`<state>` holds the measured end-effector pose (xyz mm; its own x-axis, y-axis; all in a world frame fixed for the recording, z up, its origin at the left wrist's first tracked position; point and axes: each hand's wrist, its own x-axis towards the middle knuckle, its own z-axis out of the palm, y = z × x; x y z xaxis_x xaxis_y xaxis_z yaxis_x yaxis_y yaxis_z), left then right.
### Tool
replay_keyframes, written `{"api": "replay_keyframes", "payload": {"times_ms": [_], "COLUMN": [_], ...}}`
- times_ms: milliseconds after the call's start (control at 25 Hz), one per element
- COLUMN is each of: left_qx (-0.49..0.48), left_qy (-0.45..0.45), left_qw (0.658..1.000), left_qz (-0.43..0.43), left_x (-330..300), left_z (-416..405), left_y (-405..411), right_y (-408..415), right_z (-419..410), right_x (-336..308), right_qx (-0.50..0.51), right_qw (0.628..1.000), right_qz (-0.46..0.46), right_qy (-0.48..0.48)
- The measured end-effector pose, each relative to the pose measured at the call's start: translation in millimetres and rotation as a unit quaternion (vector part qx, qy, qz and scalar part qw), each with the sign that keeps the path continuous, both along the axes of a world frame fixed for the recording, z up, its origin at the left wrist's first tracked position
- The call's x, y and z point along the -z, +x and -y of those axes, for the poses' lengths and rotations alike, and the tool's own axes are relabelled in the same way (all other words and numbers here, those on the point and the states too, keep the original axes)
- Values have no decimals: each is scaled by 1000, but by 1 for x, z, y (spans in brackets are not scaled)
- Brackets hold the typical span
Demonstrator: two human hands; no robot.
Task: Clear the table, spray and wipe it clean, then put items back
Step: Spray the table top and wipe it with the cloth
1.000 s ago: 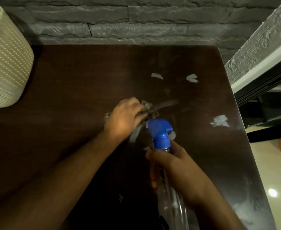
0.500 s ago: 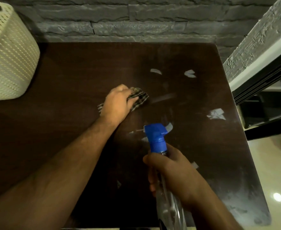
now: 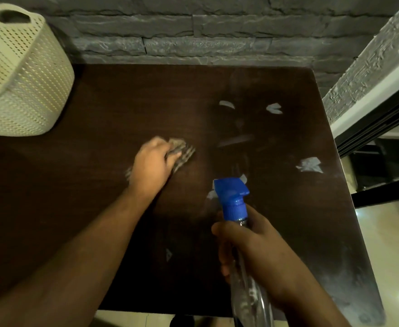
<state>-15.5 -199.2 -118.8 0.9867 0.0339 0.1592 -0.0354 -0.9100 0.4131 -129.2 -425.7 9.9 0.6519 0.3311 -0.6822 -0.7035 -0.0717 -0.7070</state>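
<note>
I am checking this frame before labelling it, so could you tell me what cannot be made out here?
- Cloth, head view: motion-blurred and mostly under the left hand.
- Spray bottle: lower body cut off by the bottom edge, partly wrapped by the right hand.
- Basket: cut by the left edge, contents unseen.

Dark wooden table (image 3: pixel 80 190), checked cloth (image 3: pixel 182 153) bunched mid-table, clear spray bottle (image 3: pixel 245 274) — blue nozzle — held above

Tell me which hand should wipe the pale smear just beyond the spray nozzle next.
Left. The left hand already presses the cloth on the table, a short sweep from the smear. The right hand grips the spray bottle.
</note>
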Motion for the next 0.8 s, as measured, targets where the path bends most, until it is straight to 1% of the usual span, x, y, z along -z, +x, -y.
{"api": "replay_keyframes", "payload": {"times_ms": [40,80,120,160,240,280,320,360,480,520,600,640,720,800], "left_qx": [-26,-22,7,63,173,193,187,161,54,40,60,100,186,215], "left_qy": [8,6,1,0,14,14,11,6,15,19,4,-2,-14,-17], "left_qw": [1000,1000,999,997,984,980,982,987,998,999,998,995,982,976], "left_qz": [-11,-20,-33,-39,-49,-48,-38,-26,4,1,-13,-15,-22,-25], "left_x": [-3,-6,-5,-3,1,-2,-5,-6,1,2,1,1,1,-1], "left_z": [13,29,43,51,41,27,11,0,6,21,54,59,45,10], "left_y": [18,25,19,-3,-66,-93,-106,-104,-41,-20,-6,-18,-64,-119], "right_y": [-3,-5,-7,-9,-13,-15,-18,-21,-30,-32,-36,-38,-41,-47], "right_z": [2,4,6,8,10,11,13,13,12,11,5,1,-4,-7], "right_x": [0,0,-1,-3,-4,-4,-3,-2,4,6,10,11,12,10], "right_qx": [1,-1,-3,-5,-7,-7,-5,-2,9,14,27,30,35,43], "right_qw": [1000,1000,1000,1000,1000,1000,1000,1000,1000,1000,1000,999,999,999], "right_qz": [-5,-9,-11,-14,-10,-4,-2,-1,-4,-3,-2,-2,0,0], "right_qy": [3,7,11,14,13,11,12,15,12,11,10,10,6,-1]}}
